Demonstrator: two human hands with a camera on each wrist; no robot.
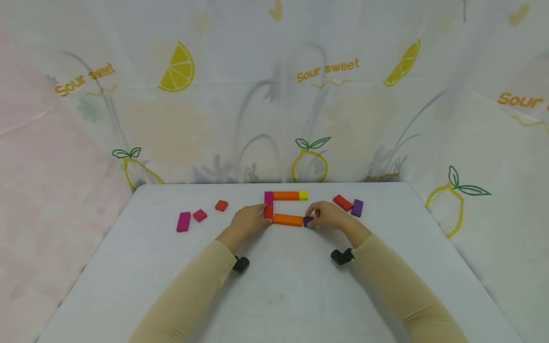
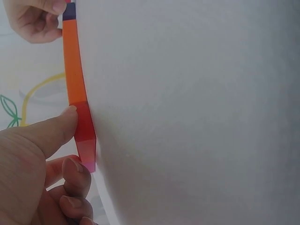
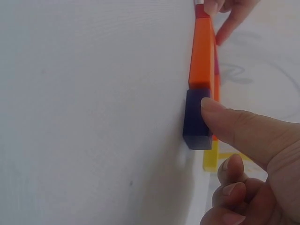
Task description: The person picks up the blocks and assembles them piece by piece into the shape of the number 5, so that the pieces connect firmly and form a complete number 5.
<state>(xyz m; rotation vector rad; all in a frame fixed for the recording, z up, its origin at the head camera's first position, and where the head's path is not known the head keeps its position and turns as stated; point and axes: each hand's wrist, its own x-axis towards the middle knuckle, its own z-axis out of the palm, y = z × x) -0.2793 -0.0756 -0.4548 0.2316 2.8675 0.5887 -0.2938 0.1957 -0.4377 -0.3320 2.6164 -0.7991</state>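
Note:
Several coloured blocks form an open-sided outline on the white table. My left hand (image 1: 248,221) grips the red block (image 1: 268,212) at the left side of the outline, its thumb (image 2: 65,124) on the near end. Beyond it stands a magenta block (image 1: 268,197), in line with the red one. A long orange block (image 1: 288,220) runs rightward from the red block. At its right end, my right hand (image 1: 329,215) pinches a small dark purple block (image 3: 197,115), the thumb (image 3: 225,119) lying on its near face. An orange block (image 1: 286,196) and a yellow block (image 1: 303,196) make the far side.
Left of the outline lie a magenta block (image 1: 183,222) and two small red blocks, one nearer (image 1: 199,216) and one farther (image 1: 221,205). Past my right hand are a red block (image 1: 343,203) and a purple block (image 1: 357,208). A lemon-printed cloth (image 1: 240,119) hangs behind the table.

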